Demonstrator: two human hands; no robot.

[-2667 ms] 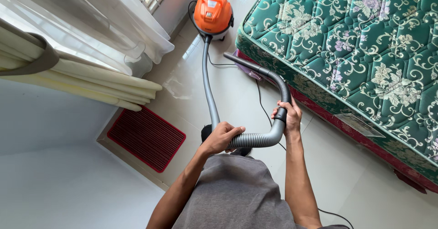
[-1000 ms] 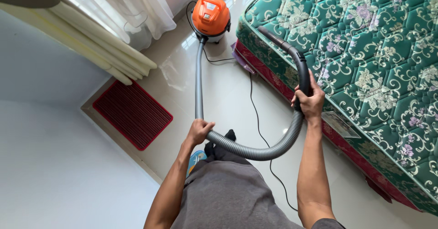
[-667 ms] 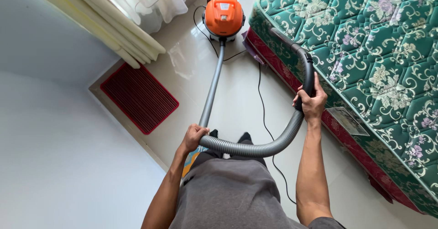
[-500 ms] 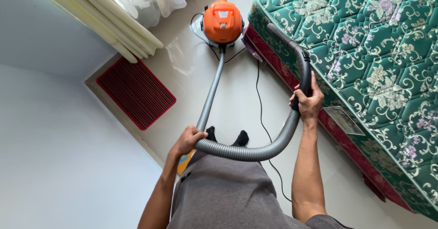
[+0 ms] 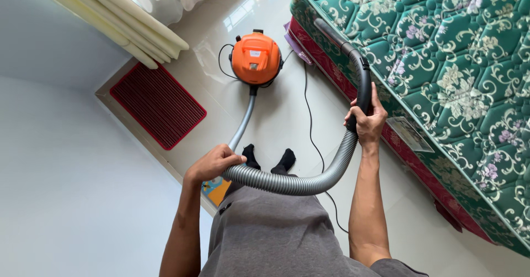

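Grip, right hand: closed around the dark curved handle at the upper end of the hose, thumb and fingers wrapped, forearm rising from the lower edge of the view
Grip, left hand: closed around the grey ribbed hose near its low bend, knuckles up
Hose, course: runs from the orange canister vacuum toward the person, passes through the left hand, sags in a U in front of the waist and climbs to the right hand
Handle, position: arches up and away from the right hand; its far tube lies over the near edge of the mattress, contact not clear
Vacuum, position: stands on the pale glossy floor between the red mat and the bed corner, well apart from both hands
Mattress: green, quilted, floral pattern, on a dark red base, right side of the view
Cord: thin, black, trailing over the floor beside the bed, passing behind the hose
Feet: in black socks, on the floor just behind the hose bend
Clothing: grey garment filling the lower middle
Curtain: pale, folded, upper left, above the red mat
Wall: plain white, left side
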